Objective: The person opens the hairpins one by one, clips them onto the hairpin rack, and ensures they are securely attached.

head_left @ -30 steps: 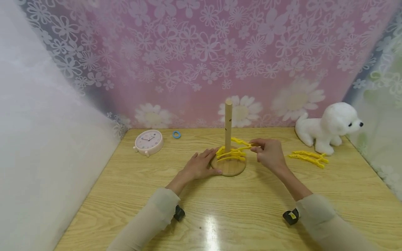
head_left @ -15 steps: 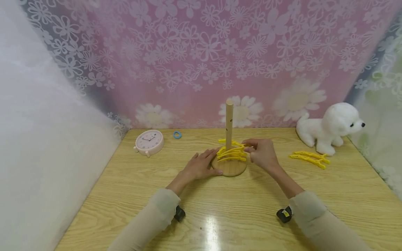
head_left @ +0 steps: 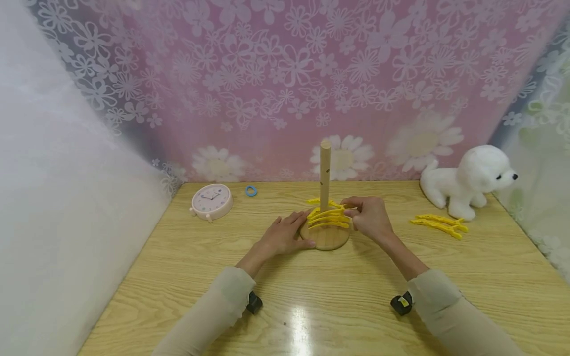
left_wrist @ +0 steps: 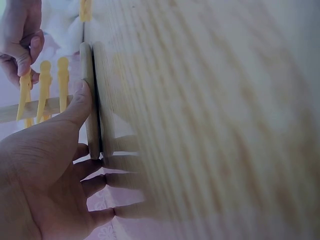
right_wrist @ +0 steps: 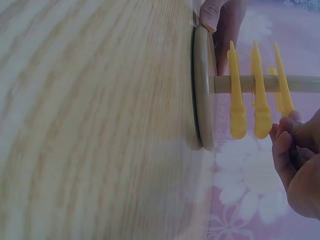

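Observation:
A wooden post (head_left: 325, 173) stands on a round wooden base (head_left: 327, 242). Two yellow clips, like alligator hair clips, are clamped across its lower part; the lower clip (right_wrist: 237, 100) sits nearest the base and the other clip (right_wrist: 259, 95) just above. My right hand (head_left: 370, 217) pinches the handle end of a third yellow hair clip (right_wrist: 282, 82), whose two arms lie either side of the post above those two. My left hand (head_left: 282, 236) rests at the base's left edge, fingers extended, thumb (left_wrist: 82, 102) against the rim.
Two more yellow hair clips (head_left: 438, 226) lie on the table (head_left: 267, 316) to the right, in front of a white plush dog (head_left: 467, 178). At the back left are a pink alarm clock (head_left: 212, 201) and a small blue ring (head_left: 251, 191). A flowered curtain (head_left: 267, 99) hangs behind.
My right hand has moved left, bringing its hair clip from the post's right side to around the post, then slightly further in. My left hand has stayed on the base.

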Available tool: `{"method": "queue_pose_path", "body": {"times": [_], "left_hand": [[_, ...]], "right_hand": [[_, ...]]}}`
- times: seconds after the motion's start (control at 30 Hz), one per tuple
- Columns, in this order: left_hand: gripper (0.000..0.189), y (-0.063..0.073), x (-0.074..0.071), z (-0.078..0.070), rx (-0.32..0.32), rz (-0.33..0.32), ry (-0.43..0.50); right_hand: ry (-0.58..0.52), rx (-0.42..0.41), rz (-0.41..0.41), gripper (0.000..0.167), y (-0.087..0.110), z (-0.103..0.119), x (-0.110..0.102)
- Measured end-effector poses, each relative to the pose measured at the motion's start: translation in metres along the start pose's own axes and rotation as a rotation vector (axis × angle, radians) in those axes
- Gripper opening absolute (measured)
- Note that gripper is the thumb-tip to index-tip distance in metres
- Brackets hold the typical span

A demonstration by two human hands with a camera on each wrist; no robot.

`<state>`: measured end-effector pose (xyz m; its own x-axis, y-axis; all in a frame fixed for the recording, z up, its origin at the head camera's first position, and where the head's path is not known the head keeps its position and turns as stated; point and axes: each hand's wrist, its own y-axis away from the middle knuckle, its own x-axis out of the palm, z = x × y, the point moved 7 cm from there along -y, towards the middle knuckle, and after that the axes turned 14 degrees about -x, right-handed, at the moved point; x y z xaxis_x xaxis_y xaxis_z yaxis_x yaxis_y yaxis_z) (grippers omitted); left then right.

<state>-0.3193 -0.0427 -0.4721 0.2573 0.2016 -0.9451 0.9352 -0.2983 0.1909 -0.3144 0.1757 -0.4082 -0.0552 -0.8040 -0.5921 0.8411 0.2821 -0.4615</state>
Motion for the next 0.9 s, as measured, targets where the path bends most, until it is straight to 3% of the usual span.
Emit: {"method": "queue_pose_path", "body": {"times": [0.9], "left_hand": [[0.091,0.0019,-0.0007,-0.0007,-0.01,0.0,-0.006]], "right_hand": [[-0.102,0.043,0.09,0.025,0.003,-0.005,0.0083]]}}
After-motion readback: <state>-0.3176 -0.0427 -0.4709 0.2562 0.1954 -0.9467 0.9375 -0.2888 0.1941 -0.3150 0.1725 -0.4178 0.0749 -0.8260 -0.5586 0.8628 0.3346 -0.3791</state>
